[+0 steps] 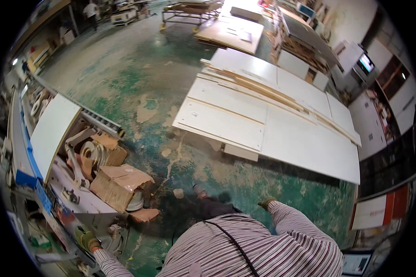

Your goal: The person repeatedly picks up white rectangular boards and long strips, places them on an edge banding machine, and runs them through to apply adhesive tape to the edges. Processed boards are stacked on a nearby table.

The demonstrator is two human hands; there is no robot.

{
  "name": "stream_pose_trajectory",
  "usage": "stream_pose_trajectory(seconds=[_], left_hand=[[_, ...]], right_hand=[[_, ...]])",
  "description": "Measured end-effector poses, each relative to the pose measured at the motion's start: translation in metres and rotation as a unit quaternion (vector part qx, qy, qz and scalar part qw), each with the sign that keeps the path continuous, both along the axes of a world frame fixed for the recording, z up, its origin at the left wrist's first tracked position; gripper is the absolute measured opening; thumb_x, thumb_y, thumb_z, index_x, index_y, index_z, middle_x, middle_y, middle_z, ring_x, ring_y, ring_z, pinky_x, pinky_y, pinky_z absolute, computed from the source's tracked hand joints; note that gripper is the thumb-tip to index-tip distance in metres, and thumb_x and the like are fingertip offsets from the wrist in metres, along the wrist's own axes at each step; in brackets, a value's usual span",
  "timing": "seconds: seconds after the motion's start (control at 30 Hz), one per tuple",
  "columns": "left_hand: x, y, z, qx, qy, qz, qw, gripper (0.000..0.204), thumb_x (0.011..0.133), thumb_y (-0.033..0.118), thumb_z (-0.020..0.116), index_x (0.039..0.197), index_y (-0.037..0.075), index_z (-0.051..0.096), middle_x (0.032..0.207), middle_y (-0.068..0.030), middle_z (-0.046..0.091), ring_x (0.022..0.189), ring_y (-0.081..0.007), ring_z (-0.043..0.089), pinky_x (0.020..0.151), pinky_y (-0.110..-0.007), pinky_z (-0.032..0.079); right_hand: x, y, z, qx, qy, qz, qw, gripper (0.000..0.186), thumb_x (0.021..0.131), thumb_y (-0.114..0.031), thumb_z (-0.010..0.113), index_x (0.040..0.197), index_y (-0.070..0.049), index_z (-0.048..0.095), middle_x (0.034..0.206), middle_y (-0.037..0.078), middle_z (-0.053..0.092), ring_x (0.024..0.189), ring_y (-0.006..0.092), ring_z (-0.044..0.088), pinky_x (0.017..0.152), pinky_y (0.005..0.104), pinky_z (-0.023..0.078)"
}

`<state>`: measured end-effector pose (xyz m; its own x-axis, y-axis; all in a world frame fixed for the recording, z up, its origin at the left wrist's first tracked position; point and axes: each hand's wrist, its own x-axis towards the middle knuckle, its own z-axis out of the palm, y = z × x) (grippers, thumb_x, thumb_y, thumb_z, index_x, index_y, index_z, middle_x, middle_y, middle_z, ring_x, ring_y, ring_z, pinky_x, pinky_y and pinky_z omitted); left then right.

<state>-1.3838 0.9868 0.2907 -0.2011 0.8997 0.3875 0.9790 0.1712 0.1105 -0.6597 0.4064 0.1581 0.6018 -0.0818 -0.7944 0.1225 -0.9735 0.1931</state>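
Note:
My left hand [87, 239], in a green-and-tan glove, is at the long machine's metal edge [64, 221] at lower left, fingers curled on it. My right hand [266, 203], also gloved, hangs beside my striped shirt with fingers loosely apart and nothing visible in them. Near my left hand, a torn cardboard box [115, 184] holding white coils and several more coils [94, 152] lie on the machine's lower shelf. A white board [51, 134] leans above them on the left. My shoe shows on the worn green floor ahead of my body.
A low stack of white panels [309, 147] with long strips on top spans the right middle. Further back stand board stacks [226, 34] and a wheeled metal rack [185, 18]. Wall cabinets [365, 120] line the right. Another person [90, 14] stands at the far left back.

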Motion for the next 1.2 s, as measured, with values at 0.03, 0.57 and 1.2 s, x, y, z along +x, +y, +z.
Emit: stream_pose_trajectory(seconds=[0.03, 0.57, 1.2], left_hand=[[-0.013, 0.002, -0.009, -0.012, 0.000, 0.008, 1.000, 0.050, 0.097, 0.041, 0.062, 0.129, 0.003, 0.064, 0.130, -0.0216, 0.064, 0.119, -0.0419, 0.059, 0.100, -0.049, 0.047], [0.385, -0.083, -0.049, -0.298, -0.079, -0.157, 0.938, 0.073, 0.093, 0.051, 0.064, 0.149, 0.006, 0.048, 0.146, -0.0213, 0.054, 0.133, -0.0385, 0.052, 0.108, -0.049, 0.043], [0.907, 0.153, -0.254, -0.396, -0.111, -0.269, 0.871, 0.079, 0.086, 0.040, 0.070, 0.149, 0.003, 0.042, 0.146, -0.0264, 0.050, 0.135, -0.0418, 0.047, 0.114, -0.045, 0.039]], right_hand=[[-0.010, -0.011, -0.007, 0.031, 0.045, 0.041, 0.998, 0.056, 0.094, -0.056, 0.065, 0.113, -0.004, 0.075, 0.095, 0.013, 0.074, 0.083, 0.0247, 0.070, 0.077, 0.0413, 0.055], [0.196, 0.071, -0.035, 0.185, 0.001, -0.157, 0.970, 0.067, 0.092, -0.049, 0.066, 0.142, -0.006, 0.058, 0.133, 0.021, 0.066, 0.126, 0.0354, 0.061, 0.107, 0.0407, 0.045], [0.382, 0.148, -0.189, 0.430, -0.177, -0.350, 0.813, 0.050, 0.086, -0.020, 0.077, 0.126, 0.002, 0.058, 0.102, 0.006, 0.065, 0.075, 0.0166, 0.057, 0.064, 0.0330, 0.049]])
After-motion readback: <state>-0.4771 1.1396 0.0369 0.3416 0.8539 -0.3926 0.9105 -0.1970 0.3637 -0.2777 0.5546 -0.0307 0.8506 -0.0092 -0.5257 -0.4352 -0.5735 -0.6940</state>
